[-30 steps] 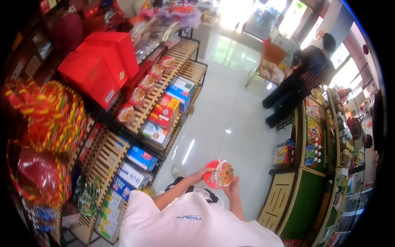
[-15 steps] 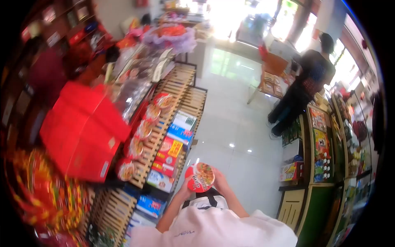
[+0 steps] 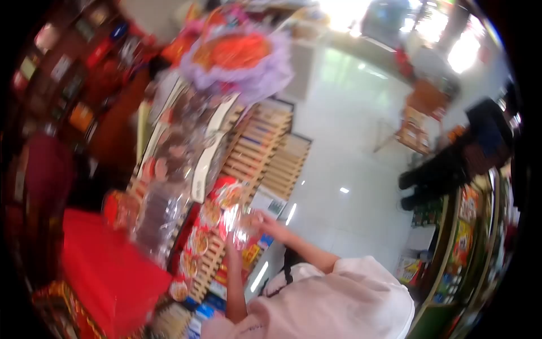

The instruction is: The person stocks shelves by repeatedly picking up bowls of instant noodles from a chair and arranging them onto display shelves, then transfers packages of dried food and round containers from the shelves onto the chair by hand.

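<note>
Round bowl [image 3: 245, 227], one, glare on top: held between left hand [image 3: 233, 257] and right hand [image 3: 271, 226], fingers of both partly closed against its sides (exact spread blurred). Location: beside red bowls [image 3: 199, 242], row, on slatted shelf [image 3: 257, 144].

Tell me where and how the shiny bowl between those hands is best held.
Probably by its side edges, a hand from left and right: the bowl shows a broad, roundish top, leaving its rim to hold. The left hand and right hand hold its edges; blur hides exact finger placement.
</note>
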Tool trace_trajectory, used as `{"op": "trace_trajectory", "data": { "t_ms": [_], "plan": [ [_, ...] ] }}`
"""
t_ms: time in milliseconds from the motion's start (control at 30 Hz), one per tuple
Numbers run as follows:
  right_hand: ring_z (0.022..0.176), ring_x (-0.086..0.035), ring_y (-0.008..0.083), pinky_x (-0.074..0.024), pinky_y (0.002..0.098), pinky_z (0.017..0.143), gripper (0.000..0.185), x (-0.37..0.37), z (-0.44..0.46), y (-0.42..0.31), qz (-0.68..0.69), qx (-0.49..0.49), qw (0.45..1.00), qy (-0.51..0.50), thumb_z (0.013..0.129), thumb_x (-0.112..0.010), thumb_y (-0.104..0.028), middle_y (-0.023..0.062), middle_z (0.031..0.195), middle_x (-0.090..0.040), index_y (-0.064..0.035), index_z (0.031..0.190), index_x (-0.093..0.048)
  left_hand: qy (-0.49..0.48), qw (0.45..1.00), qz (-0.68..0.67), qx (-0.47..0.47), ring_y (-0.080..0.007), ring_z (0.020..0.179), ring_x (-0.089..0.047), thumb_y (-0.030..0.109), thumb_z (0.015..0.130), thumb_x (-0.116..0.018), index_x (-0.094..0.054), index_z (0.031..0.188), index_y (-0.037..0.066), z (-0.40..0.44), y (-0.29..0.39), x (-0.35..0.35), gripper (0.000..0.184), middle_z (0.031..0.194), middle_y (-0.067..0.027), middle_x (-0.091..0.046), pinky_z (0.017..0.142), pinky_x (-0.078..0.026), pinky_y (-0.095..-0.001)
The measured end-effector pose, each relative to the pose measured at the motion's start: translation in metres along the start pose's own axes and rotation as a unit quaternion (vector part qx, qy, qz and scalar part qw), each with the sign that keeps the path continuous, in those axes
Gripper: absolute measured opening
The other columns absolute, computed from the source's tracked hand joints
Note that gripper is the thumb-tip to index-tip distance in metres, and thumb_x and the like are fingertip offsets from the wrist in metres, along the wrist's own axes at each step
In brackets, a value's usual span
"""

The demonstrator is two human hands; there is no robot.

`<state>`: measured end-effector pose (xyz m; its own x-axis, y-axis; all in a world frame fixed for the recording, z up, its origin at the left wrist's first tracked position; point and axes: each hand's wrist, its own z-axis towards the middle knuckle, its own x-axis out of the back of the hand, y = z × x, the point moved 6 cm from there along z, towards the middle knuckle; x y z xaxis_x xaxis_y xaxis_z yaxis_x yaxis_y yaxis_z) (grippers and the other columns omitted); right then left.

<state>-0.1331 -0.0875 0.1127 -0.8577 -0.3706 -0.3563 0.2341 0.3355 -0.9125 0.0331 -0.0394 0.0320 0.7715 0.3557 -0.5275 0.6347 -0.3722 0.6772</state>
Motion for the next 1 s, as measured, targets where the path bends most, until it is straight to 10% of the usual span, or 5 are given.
{"op": "trace_trajectory", "data": {
  "t_ms": [533, 733, 833, 933, 1000],
  "plan": [
    [0.117, -0.044, 0.0328, -0.0347, 0.0408, 0.098, 0.054, 0.053, 0.196, 0.057, -0.357, 0.089, 0.930, 0.000, 0.087, -0.051, -0.035, 0.0185, 0.128, -0.045, -0.0038, 0.130, -0.041, 0.255, 0.888, 0.344, -0.165, -0.0238, 0.106, -0.053, 0.027, 0.091, -0.048, -0.051, 0.117, -0.001, 0.076, 0.089, -0.027, 0.039, 0.113, -0.0144, -0.057, 0.091, -0.039, -0.0333],
    [0.121, -0.042, 0.0291, -0.0373, 0.0446, 0.100, 0.053, 0.004, 0.136, -0.018, 0.158, 0.037, 0.968, 0.191, 0.094, -0.039, -0.037, 0.0169, 0.140, -0.034, -0.0004, 0.133, -0.037, 0.227, 0.789, 0.425, -0.382, -0.0252, 0.102, -0.054, 0.025, 0.089, -0.054, -0.052, 0.115, 0.004, -0.021, 0.101, -0.009, 0.034, 0.109, -0.0135, -0.056, 0.088, -0.042, -0.0373],
    [0.095, -0.053, 0.0269, -0.0458, 0.0392, 0.086, 0.032, -0.045, 0.078, 0.008, -0.202, 0.081, 0.955, 0.199, 0.091, -0.043, -0.024, 0.0141, 0.108, -0.049, 0.0008, 0.110, -0.050, 0.305, 0.806, 0.374, -0.342, -0.0247, 0.099, -0.056, 0.023, 0.089, -0.053, -0.052, 0.116, 0.004, -0.122, 0.090, 0.034, 0.033, 0.105, -0.0142, -0.058, 0.086, -0.043, -0.0360],
    [0.082, -0.046, 0.0165, -0.0401, 0.0285, 0.074, 0.013, -0.178, -0.025, 0.058, -0.120, 0.050, 0.947, -0.295, 0.087, -0.046, -0.011, 0.0047, 0.090, -0.044, -0.0015, 0.094, -0.050, 0.423, 0.838, 0.221, -0.266, -0.0234, 0.096, -0.057, 0.022, 0.089, -0.050, -0.051, 0.116, 0.005, -0.211, 0.004, 0.097, 0.032, 0.104, -0.0142, -0.058, 0.082, -0.046, -0.0352],
    [0.077, -0.049, 0.0172, -0.0413, 0.0276, 0.071, 0.022, -0.295, -0.141, 0.010, -0.047, -0.157, 0.784, -0.598, 0.089, -0.047, -0.020, 0.0042, 0.087, -0.048, -0.0008, 0.100, -0.053, 0.474, 0.837, 0.161, -0.221, -0.0221, 0.096, -0.057, 0.023, 0.088, -0.049, -0.051, 0.117, 0.005, -0.283, -0.045, 0.124, 0.034, 0.104, -0.0140, -0.058, 0.081, -0.046, -0.0346]
  ]
}}
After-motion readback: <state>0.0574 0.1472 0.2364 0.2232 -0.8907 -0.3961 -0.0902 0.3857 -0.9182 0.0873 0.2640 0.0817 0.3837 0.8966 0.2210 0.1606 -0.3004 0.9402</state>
